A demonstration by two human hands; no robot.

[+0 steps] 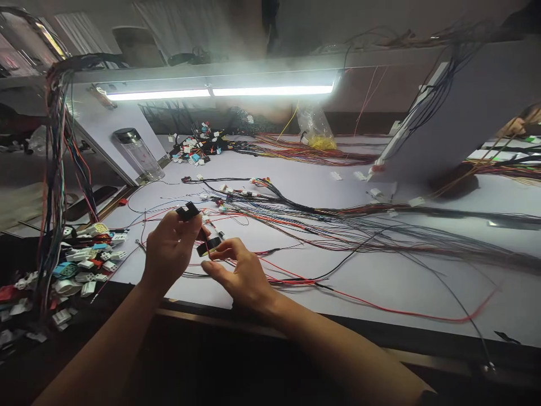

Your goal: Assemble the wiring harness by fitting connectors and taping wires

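My left hand (169, 248) is raised over the near edge of the white bench (380, 276), its fingers pinched on a small black connector (187, 211). Just to its right, my right hand (239, 273) pinches a small roll of black tape (208, 246) between thumb and fingers. Thin red and black wires (296, 280) run from under both hands across the bench to the right. A wide loom of many coloured wires (338, 220) lies behind the hands.
A heap of white, blue and red plastic connectors (80, 265) lies at the left. Hanging wire bundles (59, 163) are at the far left. A clear bottle (139, 153), more connectors (198, 146) and a plastic bag (315, 131) sit at the back under the lamp (220, 92). Another person's hand (513, 127) is at the far right.
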